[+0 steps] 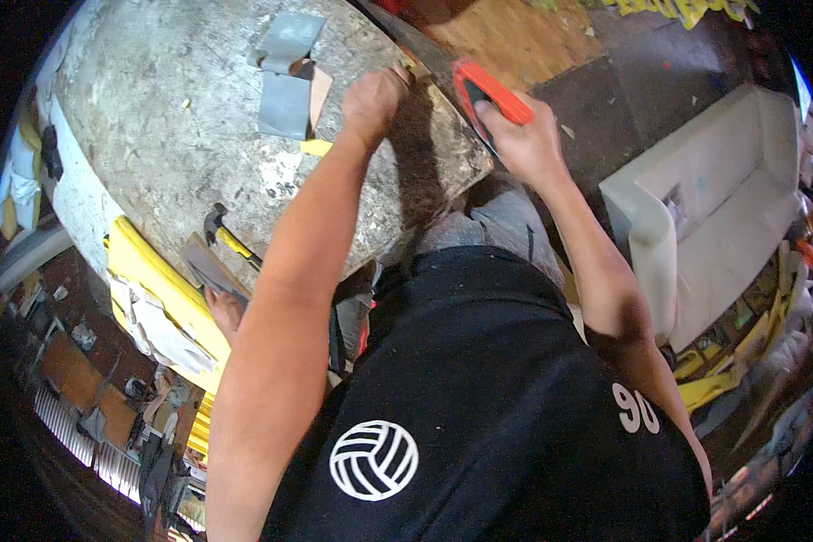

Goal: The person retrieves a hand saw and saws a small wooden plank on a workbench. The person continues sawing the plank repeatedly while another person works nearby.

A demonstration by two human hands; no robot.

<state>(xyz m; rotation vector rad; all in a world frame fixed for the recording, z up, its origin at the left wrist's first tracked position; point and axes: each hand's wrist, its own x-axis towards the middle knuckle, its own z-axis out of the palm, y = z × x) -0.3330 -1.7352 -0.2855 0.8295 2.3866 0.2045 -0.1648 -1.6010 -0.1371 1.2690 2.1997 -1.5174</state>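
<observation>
My left hand (375, 104) is closed at the right edge of the worn worktable (172, 117). Its fingertips press down there, and what they hold, if anything, is hidden. Off that same edge, my right hand (528, 140) grips an orange-and-black hand tool (506, 98) with a loop-shaped handle. The kind of tool is not plain from this angle. Left of my left hand lie two grey flat pieces (286, 106) and a pinkish scrap (320, 93). A small yellow scrap (316, 147) is by my left wrist.
Beyond my left forearm, another person's hand (224, 312) touches a grey strip (215, 264) beside a hammer (224, 233). Yellow foam (154, 271) with white cloth stands at the table's left. A pale sofa-shaped frame (723, 199) is on the right. A wooden board (506, 36) lies beyond.
</observation>
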